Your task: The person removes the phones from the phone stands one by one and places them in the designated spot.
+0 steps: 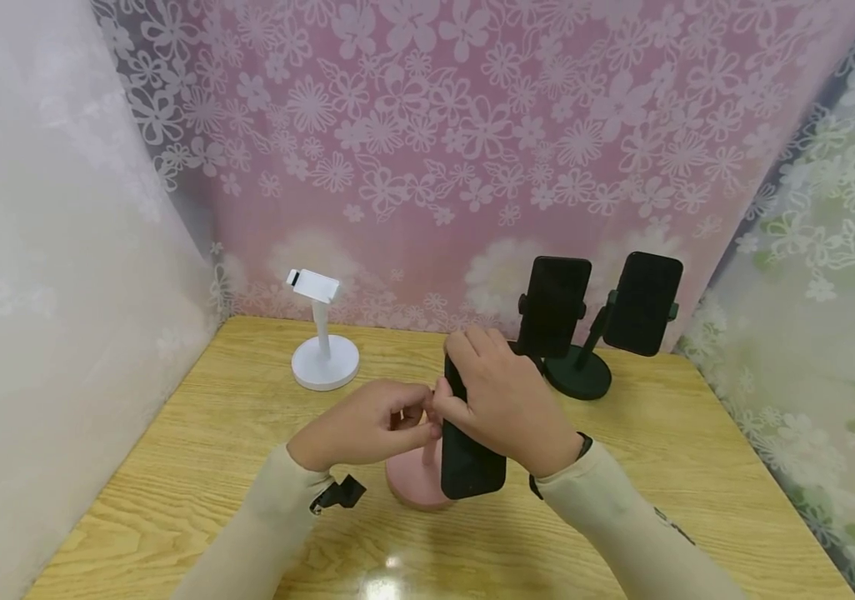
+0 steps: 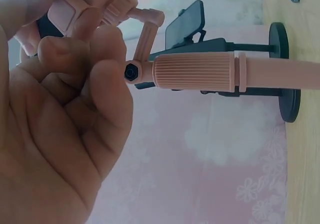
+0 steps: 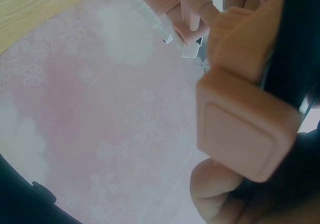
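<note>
A pink phone stand [image 1: 414, 483] stands on the table in front of me. My right hand [image 1: 510, 404] grips a black phone [image 1: 472, 467] from above, with the phone upright against the stand's holder. In the right wrist view, the holder's pink clamp end [image 3: 240, 134] sits at the phone's edge, close to a fingertip. My left hand [image 1: 375, 423] pinches the holder at its left side. Its curled fingers [image 2: 107, 91] overlap the clamp in the left wrist view, beside the ribbed pink stem [image 2: 195, 71] and its hinge.
Toward the back left stands a white phone stand [image 1: 325, 364] with its holder bare. At the back right, two black phones [image 1: 557, 304] are held upright in dark stands, one with a round base [image 1: 581, 375]. A flowered curtain [image 1: 427, 167] hangs behind the wooden table [image 1: 247, 433].
</note>
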{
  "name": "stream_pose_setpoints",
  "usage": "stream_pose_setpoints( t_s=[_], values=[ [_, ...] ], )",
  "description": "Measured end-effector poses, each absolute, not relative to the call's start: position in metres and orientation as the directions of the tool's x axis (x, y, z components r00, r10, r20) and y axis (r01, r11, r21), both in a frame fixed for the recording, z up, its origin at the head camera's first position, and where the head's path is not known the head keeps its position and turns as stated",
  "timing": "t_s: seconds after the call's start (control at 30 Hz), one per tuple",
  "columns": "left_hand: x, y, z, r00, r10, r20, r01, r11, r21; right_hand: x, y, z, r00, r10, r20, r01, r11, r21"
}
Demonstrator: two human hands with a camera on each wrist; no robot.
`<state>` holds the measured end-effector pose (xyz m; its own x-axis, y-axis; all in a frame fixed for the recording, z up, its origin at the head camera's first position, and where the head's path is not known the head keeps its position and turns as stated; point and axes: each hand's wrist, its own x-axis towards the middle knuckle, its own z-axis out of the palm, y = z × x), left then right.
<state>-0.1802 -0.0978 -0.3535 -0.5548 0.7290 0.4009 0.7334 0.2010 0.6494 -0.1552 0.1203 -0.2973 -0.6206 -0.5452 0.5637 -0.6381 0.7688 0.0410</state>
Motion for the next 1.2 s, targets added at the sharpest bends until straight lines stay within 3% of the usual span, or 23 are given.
stream_pose_setpoints(
  t_s=[0.27,0.67,0.93,1.2],
  values=[
    [-0.18,-0.097,-0.354,-0.55,0.716,0.43,0.758,0.213,0.616,-0.154,0.122,-0.298,-0.599,-0.548,0.584,-0.65,0.758,0.045],
    [-0.17,-0.096,-0.349,-0.605,0.698,0.383,0.742,0.32,0.589,-0.15,0.121,-0.296,-0.627,-0.546,0.555,-0.623,0.78,0.063],
    [-0.165,-0.094,-0.346,-0.553,0.707,0.441,0.814,0.348,0.464,-0.148,0.119,-0.295,-0.589,-0.596,0.545,-0.648,0.752,0.123],
    [-0.163,-0.091,-0.348,-0.489,0.724,0.487,0.859,0.303,0.412,-0.153,0.118,-0.302,-0.488,-0.657,0.574,-0.696,0.69,0.197]
  ],
)
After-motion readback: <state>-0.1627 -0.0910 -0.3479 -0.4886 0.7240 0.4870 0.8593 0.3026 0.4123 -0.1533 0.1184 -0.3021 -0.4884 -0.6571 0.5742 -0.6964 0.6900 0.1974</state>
